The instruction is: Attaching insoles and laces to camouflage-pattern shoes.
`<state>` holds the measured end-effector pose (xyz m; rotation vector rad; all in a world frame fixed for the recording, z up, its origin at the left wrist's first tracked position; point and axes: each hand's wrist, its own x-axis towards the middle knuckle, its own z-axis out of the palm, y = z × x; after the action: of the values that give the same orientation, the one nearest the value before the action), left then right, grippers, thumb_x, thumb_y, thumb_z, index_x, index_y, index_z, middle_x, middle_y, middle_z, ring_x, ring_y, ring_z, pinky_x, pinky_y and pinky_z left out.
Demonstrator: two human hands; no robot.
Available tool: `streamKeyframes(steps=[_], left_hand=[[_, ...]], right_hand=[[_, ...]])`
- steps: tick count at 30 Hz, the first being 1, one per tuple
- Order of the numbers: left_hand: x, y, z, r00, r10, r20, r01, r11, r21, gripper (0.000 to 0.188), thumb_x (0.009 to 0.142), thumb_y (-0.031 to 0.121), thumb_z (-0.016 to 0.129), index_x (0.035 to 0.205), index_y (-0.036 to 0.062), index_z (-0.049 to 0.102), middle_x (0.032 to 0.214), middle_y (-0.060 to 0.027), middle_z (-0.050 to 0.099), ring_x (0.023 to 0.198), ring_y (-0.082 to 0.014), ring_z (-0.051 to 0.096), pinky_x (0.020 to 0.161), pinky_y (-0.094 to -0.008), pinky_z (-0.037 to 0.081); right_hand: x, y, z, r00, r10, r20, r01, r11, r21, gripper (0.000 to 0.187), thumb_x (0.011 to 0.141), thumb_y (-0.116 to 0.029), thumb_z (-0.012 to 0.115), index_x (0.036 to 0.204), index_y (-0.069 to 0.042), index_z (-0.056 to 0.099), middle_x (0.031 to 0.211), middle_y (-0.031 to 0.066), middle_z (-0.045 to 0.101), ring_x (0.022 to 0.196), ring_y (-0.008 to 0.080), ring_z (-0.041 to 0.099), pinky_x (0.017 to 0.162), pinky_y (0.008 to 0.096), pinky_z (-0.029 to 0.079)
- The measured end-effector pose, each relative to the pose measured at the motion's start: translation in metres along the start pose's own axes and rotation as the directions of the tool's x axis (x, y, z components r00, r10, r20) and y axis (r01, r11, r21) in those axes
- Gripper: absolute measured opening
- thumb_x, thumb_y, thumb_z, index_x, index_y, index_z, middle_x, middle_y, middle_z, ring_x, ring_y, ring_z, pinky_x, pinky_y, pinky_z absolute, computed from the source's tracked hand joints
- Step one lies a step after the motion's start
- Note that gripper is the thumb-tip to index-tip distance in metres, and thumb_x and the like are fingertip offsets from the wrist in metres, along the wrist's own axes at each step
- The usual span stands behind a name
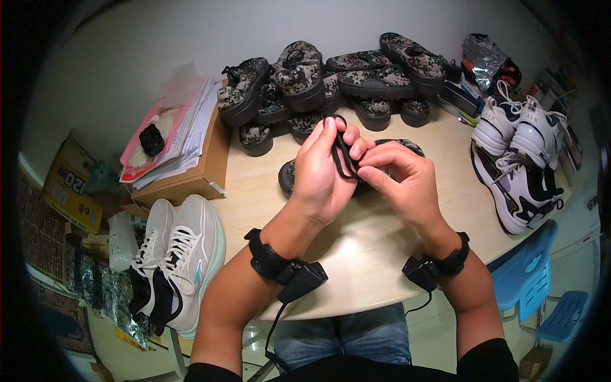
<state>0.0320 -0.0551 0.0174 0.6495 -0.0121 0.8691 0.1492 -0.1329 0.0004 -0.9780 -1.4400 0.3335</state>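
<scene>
A black shoelace (pixel 342 156), looped into a bundle, lies across the palm of my left hand (pixel 318 178), whose fingers curl around it. With thumb and fingertips together, my right hand (pixel 404 181) pinches the bundle's right side. Below and behind both hands, a camouflage shoe (pixel 287 176) with a dark sole rests on the table, mostly covered by them. Each wrist wears a black strap with a small box and cable.
Camouflage shoes (pixel 298 73) are piled along the back of the table (pixel 356 261). Left stand a cardboard box (pixel 213 169) with papers and grey-white running shoes (pixel 191 248). White-and-black sneakers (pixel 512 184) sit at right, beside blue chairs (pixel 531 274).
</scene>
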Motion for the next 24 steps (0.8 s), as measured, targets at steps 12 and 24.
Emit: streamKeyframes(steps=[12, 24], left_hand=[[-0.004, -0.012, 0.011, 0.984, 0.177, 0.007, -0.177, 0.982, 0.063, 0.021, 0.102, 0.023, 0.035, 0.094, 0.0059, 0.045, 0.091, -0.0091, 0.050, 0.089, -0.0229, 0.052, 0.085, -0.0362, 0.044], [0.006, 0.055, -0.001, 0.981, -0.077, -0.177, 0.169, -0.098, 0.981, 0.033, 0.091, 0.023, 0.053, 0.084, -0.0067, 0.064, 0.067, -0.0100, 0.061, 0.061, -0.0146, 0.057, 0.062, -0.0306, 0.047]], right_hand=[[-0.008, -0.006, 0.017, 0.976, 0.091, -0.200, -0.073, 0.993, 0.093, 0.011, 0.079, 0.002, 0.069, 0.088, 0.005, 0.063, 0.097, 0.0109, 0.063, 0.085, 0.0135, 0.064, 0.075, 0.0263, 0.054], [0.026, 0.005, -0.083, 0.919, 0.379, -0.107, -0.389, 0.915, -0.105, 0.011, 0.082, 0.002, 0.064, 0.092, 0.004, 0.061, 0.083, 0.0068, 0.065, 0.074, 0.0107, 0.062, 0.068, 0.0231, 0.052]])
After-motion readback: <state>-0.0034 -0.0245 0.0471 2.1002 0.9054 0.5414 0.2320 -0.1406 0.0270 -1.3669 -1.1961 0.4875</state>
